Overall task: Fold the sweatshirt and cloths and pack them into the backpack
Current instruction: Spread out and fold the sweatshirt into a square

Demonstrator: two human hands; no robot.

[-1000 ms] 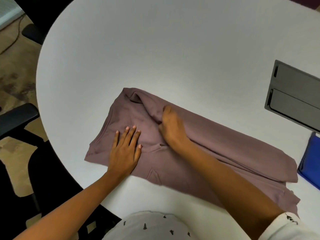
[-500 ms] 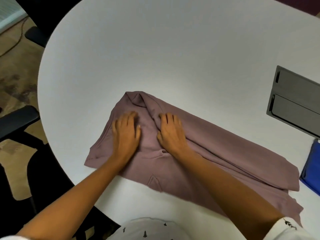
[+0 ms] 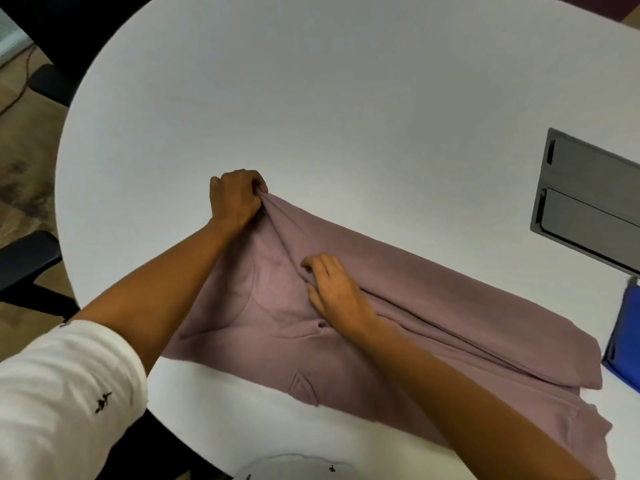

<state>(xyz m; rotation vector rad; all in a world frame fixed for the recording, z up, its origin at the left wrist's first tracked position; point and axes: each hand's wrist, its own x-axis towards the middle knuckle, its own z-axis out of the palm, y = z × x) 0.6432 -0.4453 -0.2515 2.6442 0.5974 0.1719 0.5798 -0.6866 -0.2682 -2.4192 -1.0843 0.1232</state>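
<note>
Gripping sweatshirt (image 3: 433, 306), left fingers (image 3: 250, 177) curled

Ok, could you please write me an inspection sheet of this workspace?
Surface: white rounded table, grey panel set into it at right.
Job's things: mauve sweatshirt lies partly folded on the table; blue item at the right edge, partly in view; backpack not seen.
Clutter: nothing seen.
Hands: left hand grips the sweatshirt's far corner; right hand presses on its middle.
Cables: one cord on the floor, top left.
Surroundings: black chair at left, patterned floor.
</note>
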